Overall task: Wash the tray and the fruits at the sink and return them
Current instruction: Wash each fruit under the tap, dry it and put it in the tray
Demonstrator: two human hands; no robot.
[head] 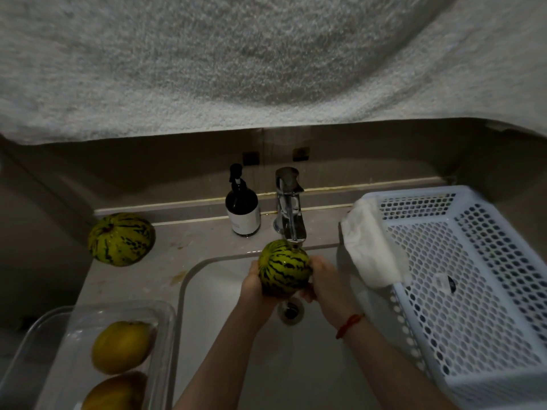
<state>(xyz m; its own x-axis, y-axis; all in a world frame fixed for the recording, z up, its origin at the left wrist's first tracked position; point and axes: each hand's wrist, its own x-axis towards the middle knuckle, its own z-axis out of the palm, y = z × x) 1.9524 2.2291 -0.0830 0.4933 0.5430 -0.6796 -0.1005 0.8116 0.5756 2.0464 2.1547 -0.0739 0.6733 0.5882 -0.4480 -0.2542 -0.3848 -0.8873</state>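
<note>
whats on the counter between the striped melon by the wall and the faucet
In the head view, a dark pump bottle with a white label stands between the striped melon on the counter and the faucet, nearer the faucet. Nothing else stands there.

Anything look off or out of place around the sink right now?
Mostly fine. A white cloth hangs over the basket rim toward the sink, close to the running faucet. A brownish stain marks the counter by the sink's left edge. Both hands, left and right, hold the striped melon under the spout.
</note>
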